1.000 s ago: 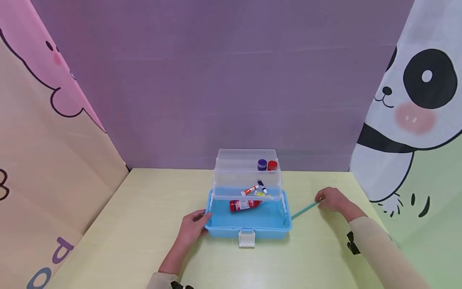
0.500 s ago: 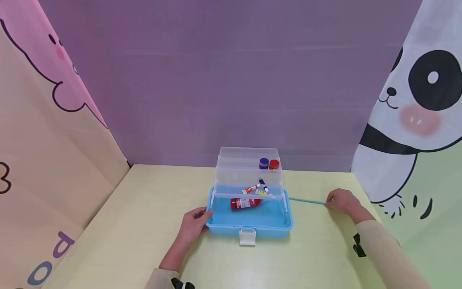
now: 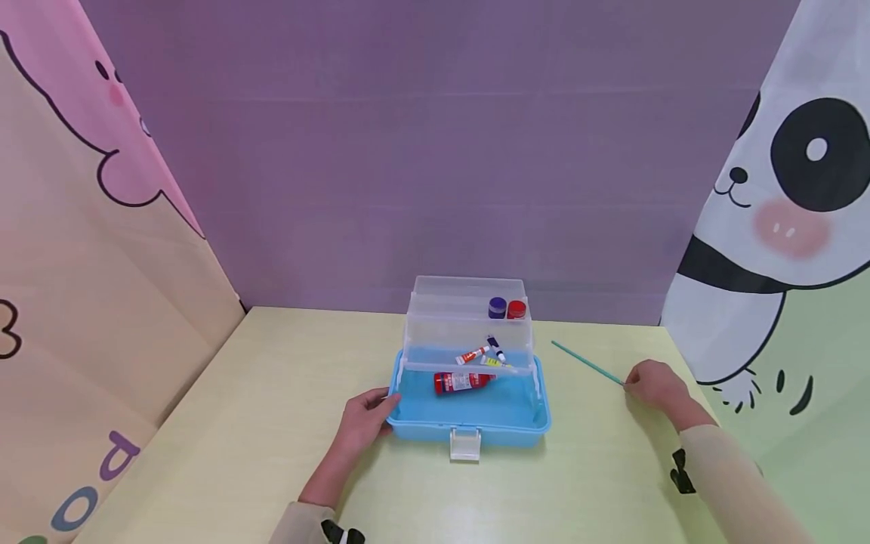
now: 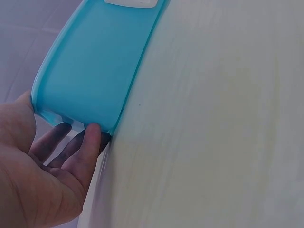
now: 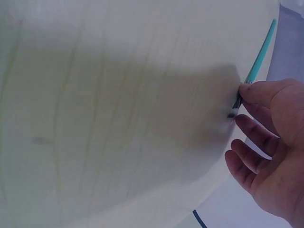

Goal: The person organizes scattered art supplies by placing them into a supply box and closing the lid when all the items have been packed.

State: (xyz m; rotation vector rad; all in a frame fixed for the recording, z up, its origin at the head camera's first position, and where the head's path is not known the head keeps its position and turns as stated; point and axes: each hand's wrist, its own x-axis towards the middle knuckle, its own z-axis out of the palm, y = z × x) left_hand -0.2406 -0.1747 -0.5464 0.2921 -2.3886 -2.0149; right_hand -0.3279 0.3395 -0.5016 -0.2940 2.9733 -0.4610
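My left hand (image 3: 362, 421) grips the left end of a blue plastic box (image 3: 469, 437), thumb at its rim. In the left wrist view, fingertips (image 4: 92, 130) touch the box's end wall. At the right, my right hand (image 3: 658, 385) pinches a paintbrush (image 3: 586, 361) between thumb and finger. Its teal handle points away to the back left. The right wrist view shows its dark bristle end below the thumb, close to the table. Inside the box lies a red bottle (image 3: 464, 382). The raised clear lid (image 3: 435, 332) shows small paint tubes (image 3: 472, 355) behind it.
A purple-lidded jar (image 3: 497, 307) and a red-lidded jar (image 3: 516, 309) show behind or through the lid. The white latch (image 3: 465, 444) hangs open at the box's front. Purple cloth (image 3: 408, 151) backs the pale table (image 3: 292, 378), with printed panels at both sides.
The paintbrush's handle has swung from pointing toward the box's front right to pointing back left, apart from the box. My right hand has shifted slightly right. My left hand stays on the box.
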